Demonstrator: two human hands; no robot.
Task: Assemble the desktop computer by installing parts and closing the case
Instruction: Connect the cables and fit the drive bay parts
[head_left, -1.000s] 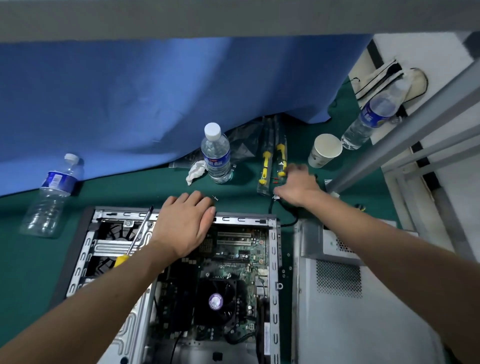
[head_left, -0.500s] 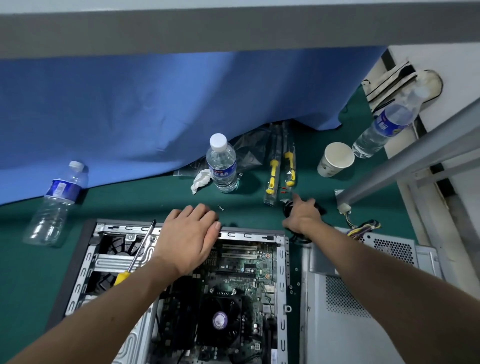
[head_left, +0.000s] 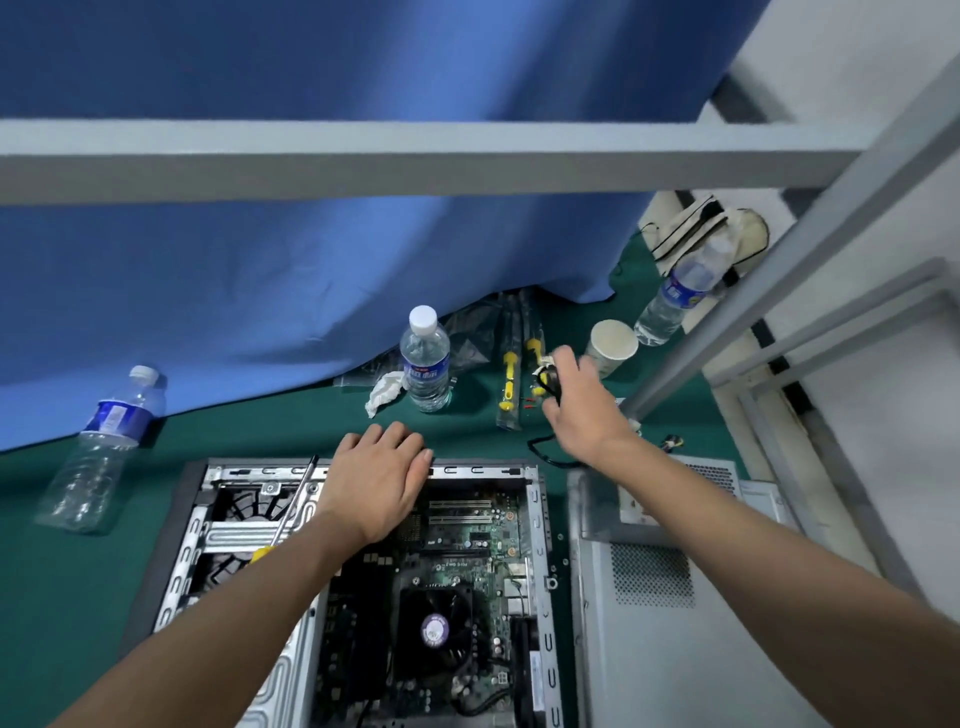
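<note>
Computer case (head_left: 363, 470) lies open on its side on the green table (head_left: 52, 597), far from closed. Inside it the circuit board (head_left: 467, 551) and a cooler fan (head_left: 436, 618) are already seated. The grey side panel (head_left: 675, 623) is off, lying just right of the case, so closing is not yet done. A screwdriver (head_left: 291, 512) rests across the case's left bay.

Left hand (head_left: 376, 483) lies flat on the case's far rim, fingers straight, holding nothing. Right hand (head_left: 582, 405) is raised beyond the case's far right corner, fingers curled round a small black cabled part (head_left: 548, 382); its black lead trails down to the table near that corner. My reading: this part goes in next.

Unclear: what the part is, since fingers cover most of it. The case's near end is cut off by the frame. Forearms hide part of the board.
</note>
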